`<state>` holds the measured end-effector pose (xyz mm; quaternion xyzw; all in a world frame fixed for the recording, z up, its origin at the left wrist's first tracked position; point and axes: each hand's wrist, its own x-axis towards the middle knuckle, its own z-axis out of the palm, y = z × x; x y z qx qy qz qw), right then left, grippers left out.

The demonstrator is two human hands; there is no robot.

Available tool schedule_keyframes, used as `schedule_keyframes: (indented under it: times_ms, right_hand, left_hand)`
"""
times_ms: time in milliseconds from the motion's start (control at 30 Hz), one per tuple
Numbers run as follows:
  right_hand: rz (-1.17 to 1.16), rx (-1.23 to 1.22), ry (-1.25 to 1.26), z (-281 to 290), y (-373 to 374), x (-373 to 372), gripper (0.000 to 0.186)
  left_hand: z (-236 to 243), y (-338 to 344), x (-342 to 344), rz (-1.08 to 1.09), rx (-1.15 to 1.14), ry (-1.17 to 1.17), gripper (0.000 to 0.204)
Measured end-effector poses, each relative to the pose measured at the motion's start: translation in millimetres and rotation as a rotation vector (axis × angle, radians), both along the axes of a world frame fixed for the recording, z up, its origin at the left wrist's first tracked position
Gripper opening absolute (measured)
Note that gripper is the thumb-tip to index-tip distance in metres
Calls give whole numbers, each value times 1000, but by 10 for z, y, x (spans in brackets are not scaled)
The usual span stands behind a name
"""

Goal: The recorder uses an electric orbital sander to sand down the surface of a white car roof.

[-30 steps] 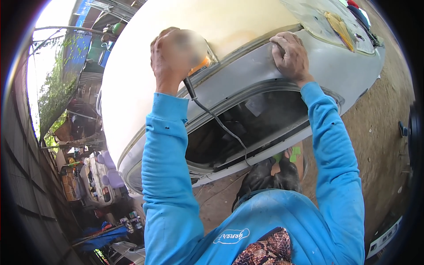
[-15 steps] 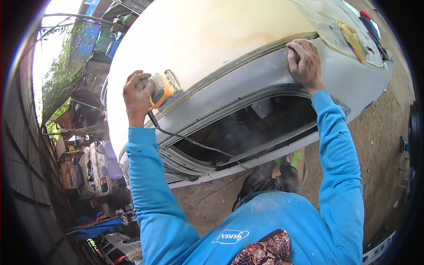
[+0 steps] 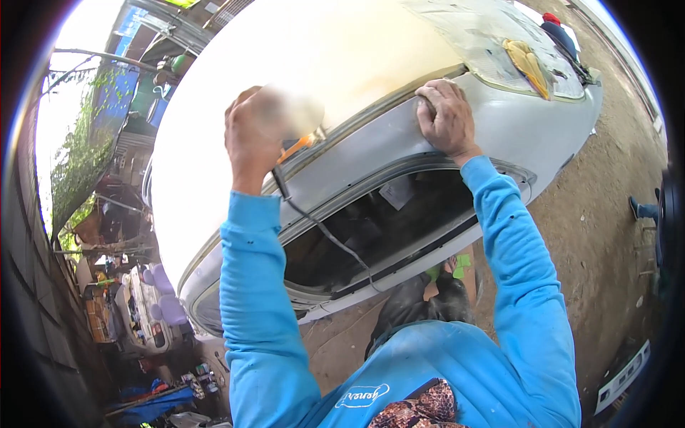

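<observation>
My left hand (image 3: 250,139) is wrapped round an orange and grey electric sander (image 3: 295,146) on the pale cream car roof (image 3: 349,43). The sander's upper part is blurred. Its black cord (image 3: 325,232) trails from beside my wrist across the open side window (image 3: 371,225). Farther right, my right hand (image 3: 448,120) presses on the grey body just below the roof channel. Those fingers are curled and dusty, with a dark gap by the thumb; whatever they may hold is hidden.
A yellow glove (image 3: 526,65) lies on the covered glass at the car's right end. A person's legs (image 3: 644,208) show at the far right, above a white panel (image 3: 623,378). Another vehicle (image 3: 146,314) and blue sheeting (image 3: 157,406) are at left.
My left hand has carried the sander rightward along the roof edge, and it now looks smeared. The view has shifted, so the car's right end and my right hand appear farther left.
</observation>
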<state>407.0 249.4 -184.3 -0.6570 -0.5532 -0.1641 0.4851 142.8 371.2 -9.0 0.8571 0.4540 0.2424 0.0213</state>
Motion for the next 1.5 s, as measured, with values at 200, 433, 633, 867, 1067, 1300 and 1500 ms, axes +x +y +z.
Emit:
schedule_keyframes:
  times_ms: [200, 433, 633, 867, 1067, 1300, 1500]
  right_hand:
    - [28, 4, 24, -5, -12, 31, 18]
    - [30, -14, 36, 6, -19, 32, 19]
    - [44, -10, 27, -22, -21, 59, 20]
    - [44, -22, 29, 9, -23, 30, 18]
    - [28, -5, 12, -29, -12, 61, 17]
    - [13, -17, 1, -51, 10, 38, 19]
    - [7, -49, 17, -24, -13, 47, 19]
  left_hand:
    - [24, -74, 963, -44, -92, 57, 21]
    - [-65, -27, 1397, -111, 21, 44, 22]
    - [-44, -26, 1161, -77, -18, 35, 23]
    - [46, 80, 375, 35, -88, 8, 25]
    - [64, 203, -431, 42, -25, -79, 25]
    - [135, 301, -1595, 148, -52, -93, 24]
    - [133, 208, -1803, 193, -58, -102, 22]
